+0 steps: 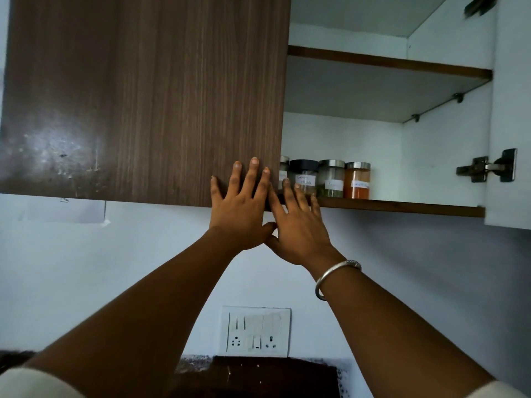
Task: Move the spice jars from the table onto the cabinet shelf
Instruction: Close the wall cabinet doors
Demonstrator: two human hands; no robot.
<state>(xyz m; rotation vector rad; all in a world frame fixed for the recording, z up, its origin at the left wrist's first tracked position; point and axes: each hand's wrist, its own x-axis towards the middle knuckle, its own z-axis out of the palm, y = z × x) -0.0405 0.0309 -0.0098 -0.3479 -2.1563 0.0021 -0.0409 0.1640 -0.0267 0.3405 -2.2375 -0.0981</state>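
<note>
Both arms are reaching up. Left hand (240, 208) is pressing flat, fingers spread, on the lower corner of the brown cabinet door (143, 96). Right hand (298, 228) is holding nothing, its straight fingers lying over the shelf (402, 208) front edge, thumbs meeting. Four spice jars (330, 179) are standing in a row on that shelf, the leftmost half hidden behind the door.

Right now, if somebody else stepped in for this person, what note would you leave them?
Left hand: open, flat on the brown cabinet door's lower corner.
Right hand: open, fingers straight at the lower shelf's front edge, holding nothing.
Four spice jars stand in a row on that shelf, the leftmost half hidden by the door.
Done: those four are shelved.
Left: the table is out of view, so check it for more jars.
</note>
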